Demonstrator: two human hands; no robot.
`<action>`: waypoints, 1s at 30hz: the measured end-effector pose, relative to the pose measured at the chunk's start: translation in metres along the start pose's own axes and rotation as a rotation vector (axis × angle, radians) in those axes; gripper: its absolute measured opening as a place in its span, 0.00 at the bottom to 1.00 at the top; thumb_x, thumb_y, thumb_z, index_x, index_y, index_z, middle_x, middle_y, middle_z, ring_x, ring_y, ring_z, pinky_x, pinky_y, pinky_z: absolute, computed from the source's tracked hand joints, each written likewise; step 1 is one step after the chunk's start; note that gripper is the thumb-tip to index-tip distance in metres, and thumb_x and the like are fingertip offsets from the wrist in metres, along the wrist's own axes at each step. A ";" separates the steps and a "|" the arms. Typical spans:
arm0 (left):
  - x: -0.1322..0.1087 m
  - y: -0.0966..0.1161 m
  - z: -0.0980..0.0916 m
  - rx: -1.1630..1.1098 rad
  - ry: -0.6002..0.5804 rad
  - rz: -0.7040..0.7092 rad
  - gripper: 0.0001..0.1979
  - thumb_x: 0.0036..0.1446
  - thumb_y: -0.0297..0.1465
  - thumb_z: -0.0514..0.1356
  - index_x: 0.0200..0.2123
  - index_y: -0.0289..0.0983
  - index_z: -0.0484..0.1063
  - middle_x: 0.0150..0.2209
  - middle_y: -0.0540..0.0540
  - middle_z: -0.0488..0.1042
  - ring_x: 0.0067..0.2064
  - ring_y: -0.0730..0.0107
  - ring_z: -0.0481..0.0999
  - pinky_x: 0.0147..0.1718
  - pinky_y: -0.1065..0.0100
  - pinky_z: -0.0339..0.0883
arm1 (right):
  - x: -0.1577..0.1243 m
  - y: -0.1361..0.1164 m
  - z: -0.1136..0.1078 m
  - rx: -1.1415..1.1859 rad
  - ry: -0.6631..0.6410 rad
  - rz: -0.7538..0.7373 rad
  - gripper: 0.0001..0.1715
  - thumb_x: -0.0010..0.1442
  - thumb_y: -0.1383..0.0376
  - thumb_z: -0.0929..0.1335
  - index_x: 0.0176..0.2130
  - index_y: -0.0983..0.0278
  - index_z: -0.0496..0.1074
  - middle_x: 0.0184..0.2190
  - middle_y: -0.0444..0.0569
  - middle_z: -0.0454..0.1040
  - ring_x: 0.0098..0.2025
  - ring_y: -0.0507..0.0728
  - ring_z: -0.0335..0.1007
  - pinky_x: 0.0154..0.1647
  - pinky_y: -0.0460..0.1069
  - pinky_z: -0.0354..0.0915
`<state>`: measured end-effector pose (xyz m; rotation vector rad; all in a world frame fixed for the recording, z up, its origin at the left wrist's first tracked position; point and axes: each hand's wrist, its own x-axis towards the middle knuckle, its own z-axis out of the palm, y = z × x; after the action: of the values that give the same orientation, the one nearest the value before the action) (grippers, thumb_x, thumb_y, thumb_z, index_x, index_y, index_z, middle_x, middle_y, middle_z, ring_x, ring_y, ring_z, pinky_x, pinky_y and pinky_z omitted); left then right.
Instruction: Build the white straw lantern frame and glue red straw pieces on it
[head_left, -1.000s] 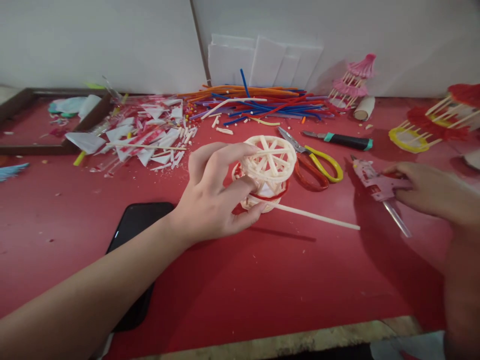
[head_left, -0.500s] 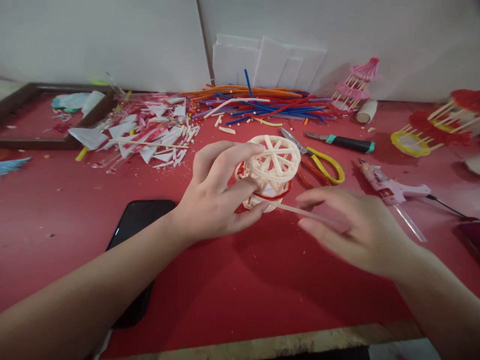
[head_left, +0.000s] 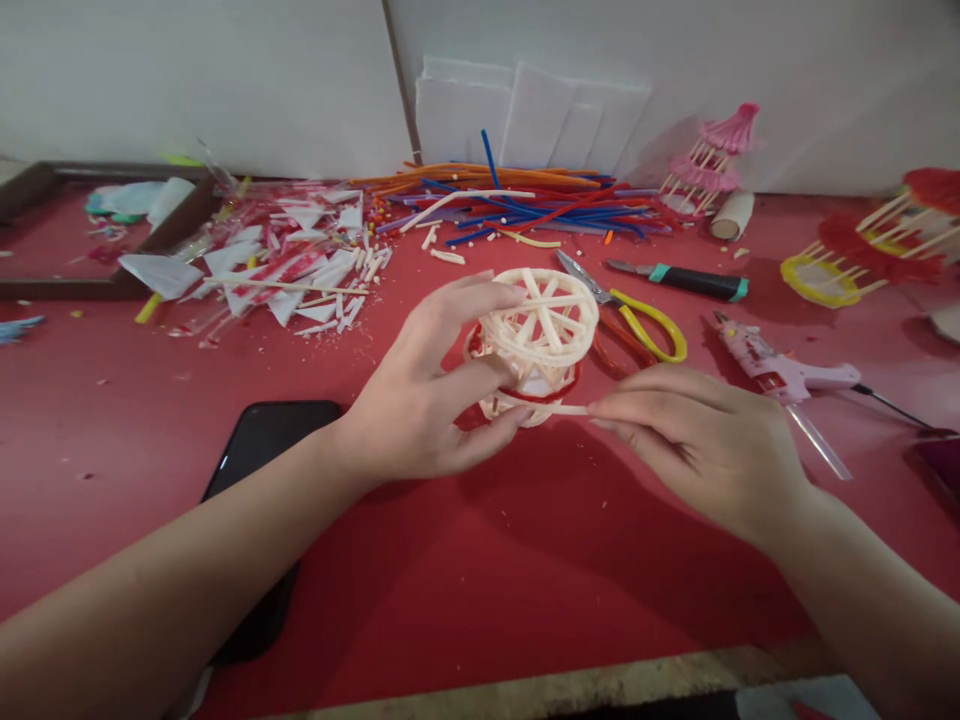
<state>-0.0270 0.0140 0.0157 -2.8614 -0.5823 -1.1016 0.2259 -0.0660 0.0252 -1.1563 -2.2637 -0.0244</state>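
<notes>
Left hand (head_left: 427,390): grip closed about the left side of a cream wheel-topped frame (head_left: 546,340), mid-desk (head_left: 420,600), though whether its base touches the surface is hard to tell. Right hand (head_left: 697,450): grip pinched on a thin cream strip (head_left: 568,409) running along the frame's lower front; scissors (head_left: 660,330) and pink glue gun (head_left: 784,372) lie beyond.
</notes>
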 end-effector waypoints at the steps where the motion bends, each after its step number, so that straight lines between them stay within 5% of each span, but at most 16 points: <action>1: 0.000 0.000 0.000 -0.017 -0.006 0.014 0.06 0.58 0.32 0.64 0.35 0.39 0.70 0.61 0.37 0.62 0.64 0.48 0.64 0.62 0.48 0.66 | 0.000 0.001 0.001 0.000 0.001 -0.001 0.08 0.66 0.70 0.66 0.42 0.58 0.74 0.36 0.44 0.80 0.36 0.52 0.78 0.35 0.46 0.72; 7: -0.003 -0.001 -0.002 -0.020 -0.043 0.012 0.05 0.60 0.34 0.62 0.38 0.41 0.70 0.62 0.39 0.59 0.63 0.47 0.66 0.58 0.46 0.72 | -0.002 0.001 0.003 0.010 0.017 0.022 0.08 0.65 0.70 0.67 0.42 0.58 0.74 0.36 0.45 0.78 0.36 0.52 0.76 0.35 0.47 0.72; 19: -0.007 -0.006 -0.001 -0.146 -0.060 0.077 0.08 0.58 0.30 0.63 0.41 0.40 0.68 0.63 0.37 0.56 0.65 0.49 0.62 0.61 0.48 0.70 | -0.001 0.006 -0.003 0.193 -0.071 0.195 0.02 0.63 0.64 0.70 0.38 0.59 0.76 0.35 0.44 0.79 0.33 0.51 0.76 0.30 0.44 0.69; 30: -0.010 -0.009 -0.001 -0.192 -0.104 0.060 0.07 0.57 0.34 0.62 0.40 0.42 0.71 0.64 0.41 0.58 0.64 0.46 0.65 0.59 0.47 0.71 | -0.002 0.008 -0.002 0.133 -0.020 0.232 0.05 0.63 0.61 0.70 0.39 0.59 0.75 0.35 0.46 0.81 0.33 0.53 0.78 0.31 0.47 0.73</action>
<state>-0.0375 0.0192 0.0094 -3.0927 -0.4112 -1.0604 0.2343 -0.0632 0.0238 -1.3436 -2.0995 0.2268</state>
